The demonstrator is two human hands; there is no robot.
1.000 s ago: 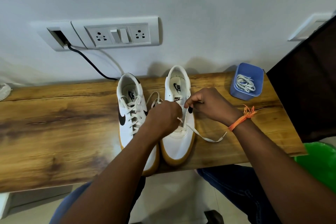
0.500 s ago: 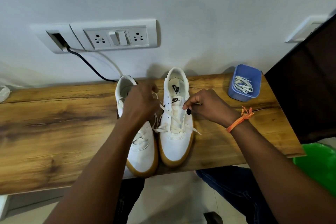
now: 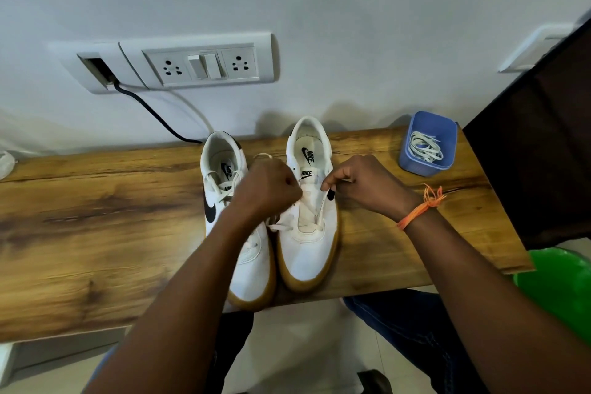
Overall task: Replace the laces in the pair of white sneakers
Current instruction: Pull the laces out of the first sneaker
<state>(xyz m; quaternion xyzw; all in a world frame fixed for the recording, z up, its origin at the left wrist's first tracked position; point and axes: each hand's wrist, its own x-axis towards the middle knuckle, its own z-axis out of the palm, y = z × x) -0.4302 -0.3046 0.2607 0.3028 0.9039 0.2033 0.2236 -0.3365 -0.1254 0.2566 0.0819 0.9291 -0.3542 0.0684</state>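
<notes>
Two white sneakers (image 3: pixel 307 233) are sitting side by side mid-table, toes overhanging the wooden table's (image 3: pixel 96 233) near edge. The left hand (image 3: pixel 268 189) is fisted over the lace (image 3: pixel 284 225); the right hand (image 3: pixel 364 182) is pinching the right sneaker's eyelet edge. A blue tub (image 3: pixel 415 166) of laces is standing near the far right corner
</notes>
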